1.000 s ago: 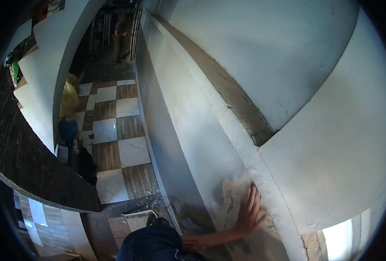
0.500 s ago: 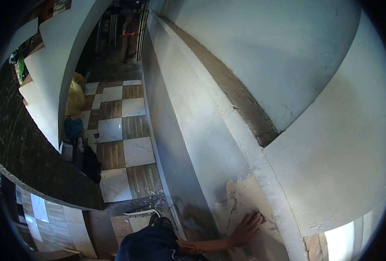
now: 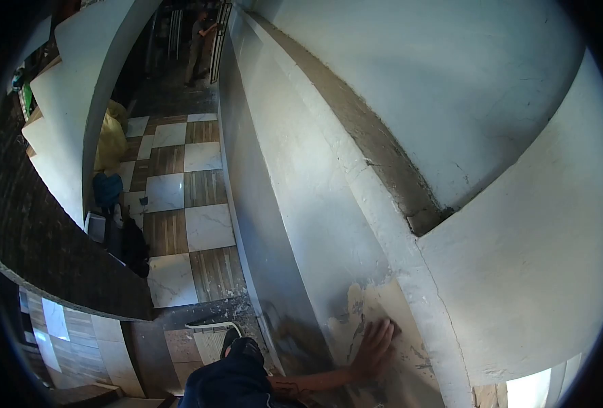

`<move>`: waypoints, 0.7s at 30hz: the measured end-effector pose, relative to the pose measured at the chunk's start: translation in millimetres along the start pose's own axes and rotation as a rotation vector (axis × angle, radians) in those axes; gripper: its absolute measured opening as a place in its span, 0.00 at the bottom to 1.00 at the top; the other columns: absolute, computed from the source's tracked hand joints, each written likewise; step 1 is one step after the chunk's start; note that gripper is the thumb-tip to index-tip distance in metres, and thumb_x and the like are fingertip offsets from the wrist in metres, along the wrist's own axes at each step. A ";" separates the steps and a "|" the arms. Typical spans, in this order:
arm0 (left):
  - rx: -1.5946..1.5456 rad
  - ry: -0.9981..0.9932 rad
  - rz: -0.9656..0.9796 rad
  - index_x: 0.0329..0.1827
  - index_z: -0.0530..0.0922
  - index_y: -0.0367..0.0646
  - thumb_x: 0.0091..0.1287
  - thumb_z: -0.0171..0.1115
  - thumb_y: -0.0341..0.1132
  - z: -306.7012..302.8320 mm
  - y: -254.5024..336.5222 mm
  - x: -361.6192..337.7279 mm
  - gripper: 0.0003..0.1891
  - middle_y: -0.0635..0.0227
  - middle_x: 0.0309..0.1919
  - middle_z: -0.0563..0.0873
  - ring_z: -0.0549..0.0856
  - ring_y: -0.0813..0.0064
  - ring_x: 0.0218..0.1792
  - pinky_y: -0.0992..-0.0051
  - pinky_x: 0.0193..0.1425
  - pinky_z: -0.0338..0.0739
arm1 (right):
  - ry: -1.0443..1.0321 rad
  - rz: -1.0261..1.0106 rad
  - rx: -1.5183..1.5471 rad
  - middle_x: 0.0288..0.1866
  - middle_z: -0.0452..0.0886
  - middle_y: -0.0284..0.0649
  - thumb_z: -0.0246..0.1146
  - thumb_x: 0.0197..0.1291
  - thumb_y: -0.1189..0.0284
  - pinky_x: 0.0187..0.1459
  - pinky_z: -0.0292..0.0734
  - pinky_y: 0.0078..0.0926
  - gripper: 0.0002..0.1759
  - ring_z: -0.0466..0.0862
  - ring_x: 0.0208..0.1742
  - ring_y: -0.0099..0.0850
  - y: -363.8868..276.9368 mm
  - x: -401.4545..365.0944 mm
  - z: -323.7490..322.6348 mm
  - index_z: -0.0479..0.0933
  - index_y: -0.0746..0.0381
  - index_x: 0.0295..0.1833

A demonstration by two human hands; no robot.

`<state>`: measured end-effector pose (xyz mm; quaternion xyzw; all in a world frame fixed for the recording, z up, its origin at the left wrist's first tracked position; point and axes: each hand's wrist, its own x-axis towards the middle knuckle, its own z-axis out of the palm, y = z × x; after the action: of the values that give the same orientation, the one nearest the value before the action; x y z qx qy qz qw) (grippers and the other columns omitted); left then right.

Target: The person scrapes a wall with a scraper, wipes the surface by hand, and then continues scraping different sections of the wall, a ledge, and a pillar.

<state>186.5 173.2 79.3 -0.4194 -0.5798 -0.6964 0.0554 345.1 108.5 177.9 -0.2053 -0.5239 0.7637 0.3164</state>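
Observation:
My right hand (image 3: 375, 350) presses against the low part of the white wall (image 3: 329, 231), its fingers close together. Under the fingertips shows the edge of a small reddish-brown piece (image 3: 397, 329), which looks like sandpaper; most of it is hidden by the hand. Around the hand lies a beige patch (image 3: 383, 299) where the paint has come off, with ragged grey edges. My forearm, with dark markings, reaches in from beside my knee in dark blue cloth (image 3: 230, 377). My left hand is out of view.
A white rack-like object (image 3: 212, 340) stands by my foot. Debris lies along the wall base. Left are a curved dark ledge (image 3: 57, 224), white stair undersides (image 3: 70, 122), a yellow sack (image 3: 111, 139) and bags. Far down the tiled passage, a person (image 3: 198, 47) stands at a metal gate.
My right hand has slid up and left across the bare patch with the small piece under its fingers. The view has shifted slightly. The distant person's arm is now raised toward the gate.

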 end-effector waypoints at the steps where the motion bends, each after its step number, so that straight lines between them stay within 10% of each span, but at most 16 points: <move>1: 0.069 0.083 0.006 0.67 0.53 0.28 0.67 0.49 0.41 -6.1 -3.4 22.1 0.32 0.44 0.68 0.52 0.48 0.44 0.70 0.48 0.69 0.43 | -0.001 -0.003 0.011 0.23 0.65 0.34 0.57 0.58 0.68 0.38 0.59 0.29 0.13 0.64 0.29 0.30 -0.9 -0.3 1.3 0.65 0.59 0.23; 21: 0.103 -0.072 -0.170 0.69 0.43 0.28 0.55 0.62 0.46 -17.6 -7.8 17.8 0.48 0.40 0.69 0.45 0.43 0.39 0.69 0.46 0.69 0.42 | 0.112 0.167 0.017 0.24 0.64 0.32 0.59 0.57 0.68 0.35 0.59 0.22 0.12 0.64 0.29 0.25 14.8 8.2 -9.6 0.66 0.58 0.25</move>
<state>161.5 167.9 85.3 -0.3899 -0.6498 -0.6525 -0.0032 341.5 116.9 160.8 -0.2879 -0.4798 0.7794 0.2820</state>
